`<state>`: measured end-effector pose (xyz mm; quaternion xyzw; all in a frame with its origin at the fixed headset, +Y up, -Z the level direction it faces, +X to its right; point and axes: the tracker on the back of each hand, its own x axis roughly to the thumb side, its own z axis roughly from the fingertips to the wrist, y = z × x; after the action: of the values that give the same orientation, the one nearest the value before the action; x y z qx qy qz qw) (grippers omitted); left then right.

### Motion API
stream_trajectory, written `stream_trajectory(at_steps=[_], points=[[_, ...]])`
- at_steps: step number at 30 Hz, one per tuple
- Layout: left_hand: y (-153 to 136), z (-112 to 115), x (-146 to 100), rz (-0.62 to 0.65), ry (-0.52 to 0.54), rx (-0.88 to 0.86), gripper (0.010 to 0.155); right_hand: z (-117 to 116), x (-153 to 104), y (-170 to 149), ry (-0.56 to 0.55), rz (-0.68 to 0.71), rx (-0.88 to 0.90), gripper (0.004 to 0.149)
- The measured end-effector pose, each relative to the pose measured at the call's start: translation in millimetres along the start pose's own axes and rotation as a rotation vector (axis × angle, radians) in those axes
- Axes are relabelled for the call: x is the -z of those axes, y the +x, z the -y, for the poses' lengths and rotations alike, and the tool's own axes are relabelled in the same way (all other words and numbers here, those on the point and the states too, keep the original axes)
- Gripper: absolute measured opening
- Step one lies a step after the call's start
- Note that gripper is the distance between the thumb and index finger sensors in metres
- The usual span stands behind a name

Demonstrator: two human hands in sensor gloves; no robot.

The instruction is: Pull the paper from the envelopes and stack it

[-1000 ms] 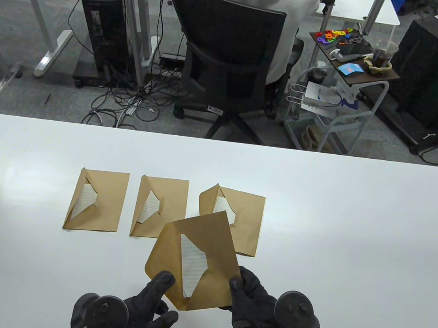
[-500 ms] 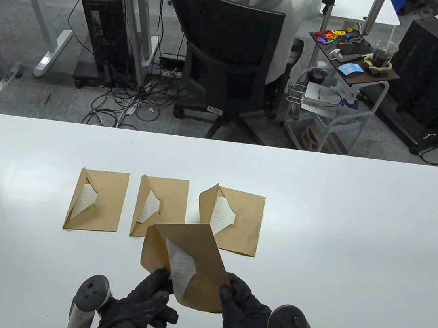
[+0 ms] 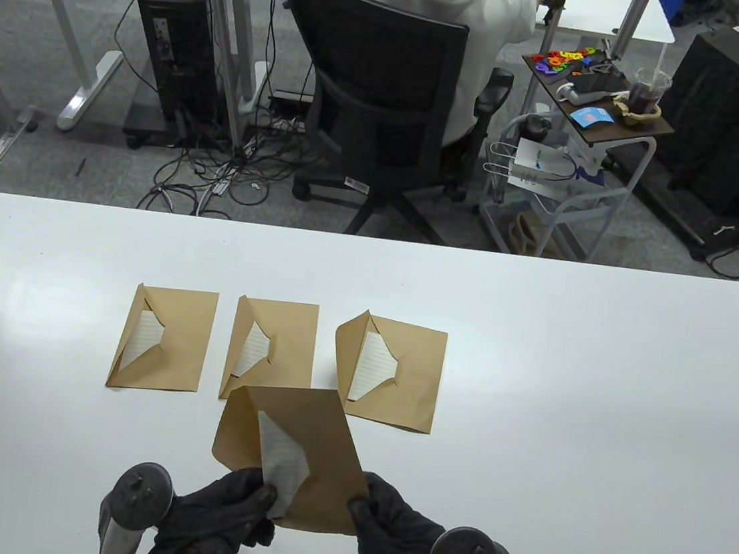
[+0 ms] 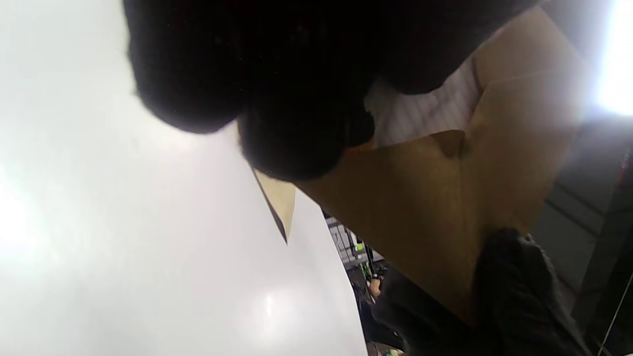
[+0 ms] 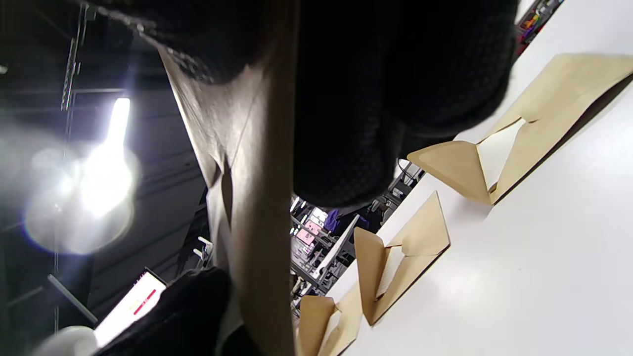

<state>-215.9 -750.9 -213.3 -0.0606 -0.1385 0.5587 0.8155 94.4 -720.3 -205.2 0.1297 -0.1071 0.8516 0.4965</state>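
A brown envelope (image 3: 300, 457) is held clear of the white table (image 3: 594, 419) at the near edge, between both gloved hands; its open flap is turned to the left, so that the lined paper (image 3: 283, 458) inside is exposed on that side. The right hand (image 3: 392, 529) is clamped on the envelope's near right corner, thumb on top and fingers beneath; this grip is judged to serve as the anchor, so that the envelope is kept in place while the sheet is drawn out. The left hand (image 3: 226, 508) is closed in a pinch on the near end of the paper, where it projects from the flap opening; in the left wrist view the fingertips (image 4: 292, 143) are seen pressed on the white sheet just beside the flap's fold.

Three further envelopes are laid flat in a row farther back: a left envelope (image 3: 166, 339), a middle envelope (image 3: 273, 349) and a right envelope (image 3: 398, 375); each is open at its left side with paper still inside. No stack of loose sheets is visible; the task is therefore judged to be at its first extraction. A leftward pull on the sheet is called for next; tearing or creasing is the risk if the paper catches on the flap.
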Motion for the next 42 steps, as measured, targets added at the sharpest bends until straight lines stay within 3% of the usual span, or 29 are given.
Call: stream_trajectory(at_steps=[6,12,15,18,20,22,24,26,30,42], points=[[9,-23,-4,0.054,0.107,0.160,0.044,11,6,-4,-0.004,-0.078,-0.107,0.040],[-1,-64,-10,-0.049,0.203,-0.040,0.044,41,12,-17,-0.117,-0.198,-0.029,0.040],[-13,-78,-12,-0.215,0.144,-0.119,0.044,61,15,-26,-0.170,-0.258,0.064,0.040],[-29,-76,-13,-0.382,0.029,-0.014,0.044,75,17,-34,-0.198,-0.296,0.127,0.041],[-38,-67,-15,-0.461,0.012,0.081,0.044,80,18,-38,-0.205,-0.315,0.144,0.042],[-44,-55,-15,-0.516,0.015,0.114,0.044,82,19,-41,-0.195,-0.333,0.155,0.042],[-50,-44,-13,-0.571,-0.074,0.101,0.044,81,19,-42,-0.193,-0.338,0.155,0.042],[-52,-35,-12,-0.616,-0.084,0.104,0.045,79,19,-43,-0.187,-0.339,0.138,0.042],[-49,-31,-11,-0.616,-0.056,0.300,0.044,76,19,-45,-0.173,-0.341,0.120,0.042],[-43,-44,-15,-0.657,-0.139,0.251,0.060,72,20,-46,-0.163,-0.355,0.099,0.042]])
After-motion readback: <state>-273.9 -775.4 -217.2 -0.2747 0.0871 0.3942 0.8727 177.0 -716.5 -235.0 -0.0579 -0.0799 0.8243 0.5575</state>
